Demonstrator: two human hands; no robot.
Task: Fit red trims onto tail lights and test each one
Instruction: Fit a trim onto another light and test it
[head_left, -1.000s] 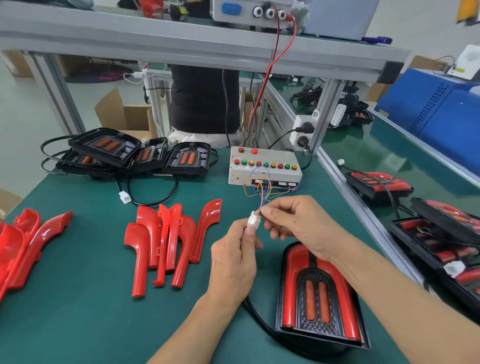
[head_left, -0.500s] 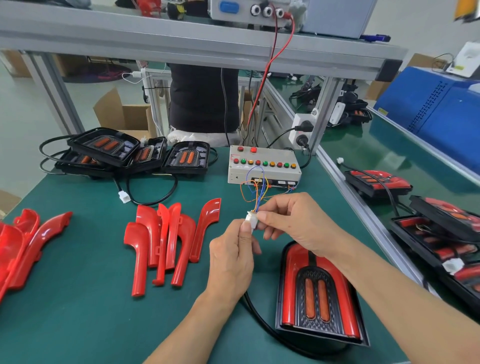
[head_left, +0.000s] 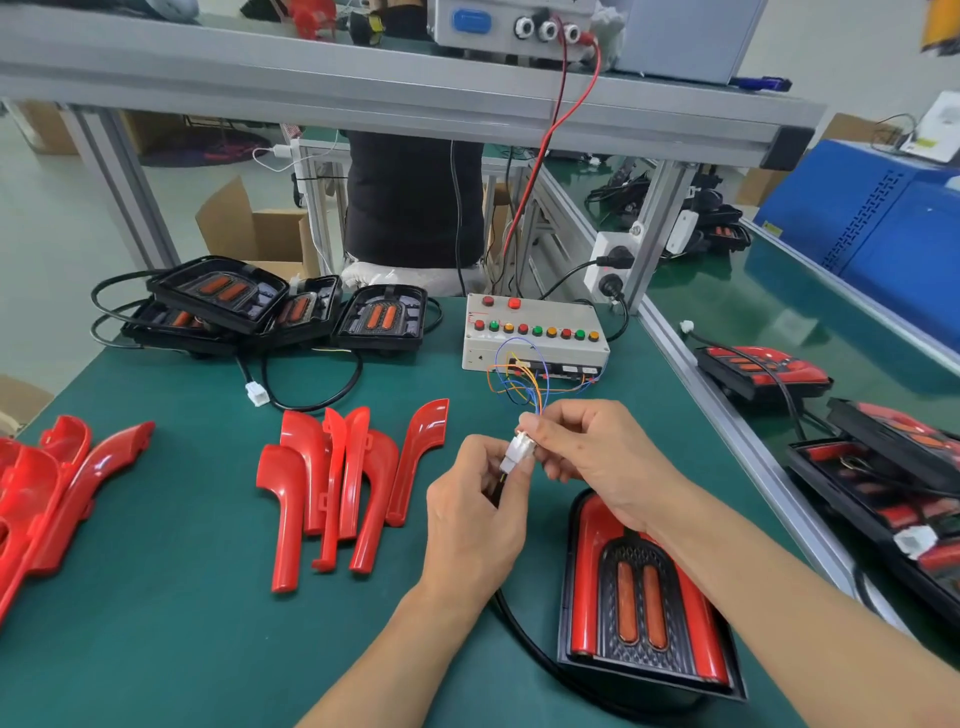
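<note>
Above the tail light (head_left: 644, 603), both hands (head_left: 478, 514) (head_left: 597, 457) pinch white connectors (head_left: 521, 451).

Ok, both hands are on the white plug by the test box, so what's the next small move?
Probably push the two halves of the white connector fully together. The left hand and right hand pinch it from either end, its coloured wires run to the test box, and the trimmed tail light looks unlit.
</note>
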